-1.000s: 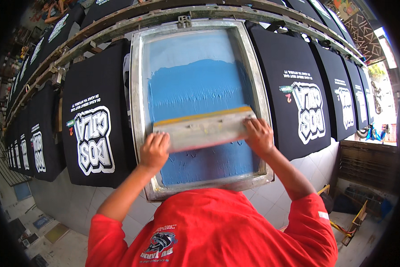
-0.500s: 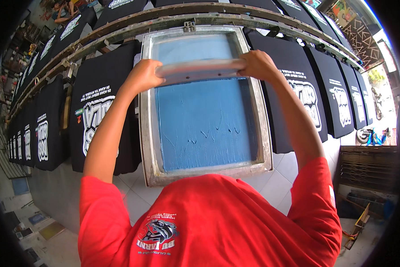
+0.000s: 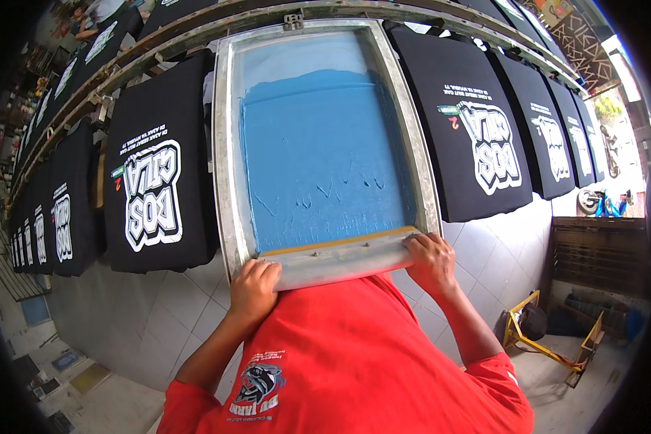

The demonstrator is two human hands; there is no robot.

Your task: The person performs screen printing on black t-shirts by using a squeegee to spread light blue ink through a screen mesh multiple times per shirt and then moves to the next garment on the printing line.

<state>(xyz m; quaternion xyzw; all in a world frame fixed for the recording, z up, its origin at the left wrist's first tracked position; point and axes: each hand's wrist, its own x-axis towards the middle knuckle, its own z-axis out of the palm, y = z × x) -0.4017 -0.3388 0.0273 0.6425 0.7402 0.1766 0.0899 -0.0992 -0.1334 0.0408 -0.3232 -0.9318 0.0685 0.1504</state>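
A wide squeegee (image 3: 340, 259) with a pale metal holder and a yellowish blade lies across the near end of a framed printing screen (image 3: 427, 168). My left hand (image 3: 256, 288) grips its left end, and my right hand (image 3: 432, 262) is closed round its right end. Beyond the blade, blue ink (image 3: 318, 159) covers most of the mesh, with small ridges in its nearer half. A paler band of mesh shows at the far end. What lies beneath the screen is hidden.
Black printed shirts on boards stand close by on the left (image 3: 162, 166) and right (image 3: 459, 123), in rows. A hinge clamp (image 3: 293, 22) joins the screen's far edge to a long rail (image 3: 188, 45). Lower right, a yellow metal frame (image 3: 550, 347) stands on the tiled floor (image 3: 159, 311).
Both hands have brought the squeegee from the far part of the screen to its near end. The far ink area, hidden behind it before, now shows. My view has shifted slightly.
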